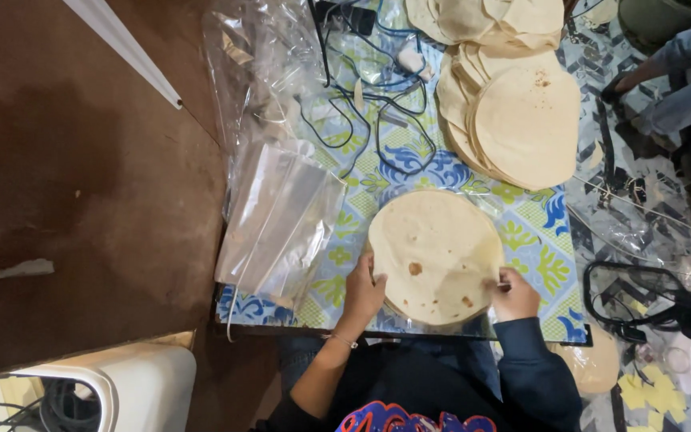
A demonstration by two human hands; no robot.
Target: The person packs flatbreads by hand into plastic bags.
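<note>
Near the front edge of the patterned tablecloth, a small stack of round flatbreads — pale, flour-dusted, with a few brown toast spots — seemingly lying on or inside a clear plastic bag, its film showing past the rim on the right. Hard to tell whether the bag is under or around the stack.

Left hand pressed against the stack's left rim, fingers curled onto the edge, half closed and holding the breads in place. Right hand at the stack's right rim, fingers pinched narrow on the edge of the top bread or on the film there — cannot tell which.

Likely handling: light, thin, limp and floppy, prone to tearing or folding if lifted by one edge; slightly dusty rather than slippery, though the film around would slide easily. Best taken at opposite rims with both hands, or with a flat palm slid beneath the whole stack, kept level.

Left of the stack, a pile of empty clear bags. Beyond the stack, to the far right, bigger heaps of the same flatbreads, fanned and overlapping. Beyond it to the left, tangled dark cables on the cloth.
</note>
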